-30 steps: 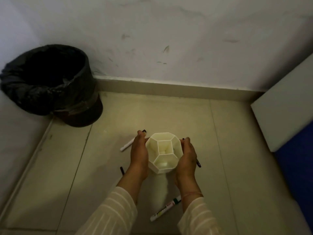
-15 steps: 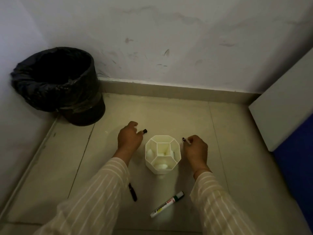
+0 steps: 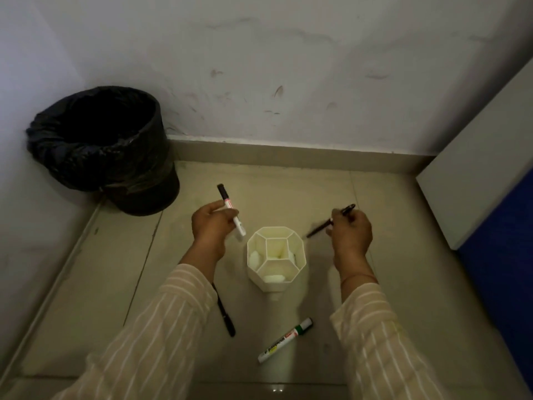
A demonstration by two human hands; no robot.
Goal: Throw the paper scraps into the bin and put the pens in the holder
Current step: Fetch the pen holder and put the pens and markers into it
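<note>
Head view shows both hands raised over the floor, flanking the white holder (image 3: 276,256). The left hand (image 3: 212,226) pinches a black-capped marker (image 3: 231,209), tilted; the right hand (image 3: 350,233) pinches a thin dark pen (image 3: 331,220) lying nearly level. Best to tip each point-down over an open compartment before letting go. Paper scraps (image 3: 274,278) sit inside the holder; the bin (image 3: 101,148) stands far left.

Holder (image 3: 276,256) mouth unobstructed above; paper wads (image 3: 274,278) fill outer cells.
</note>
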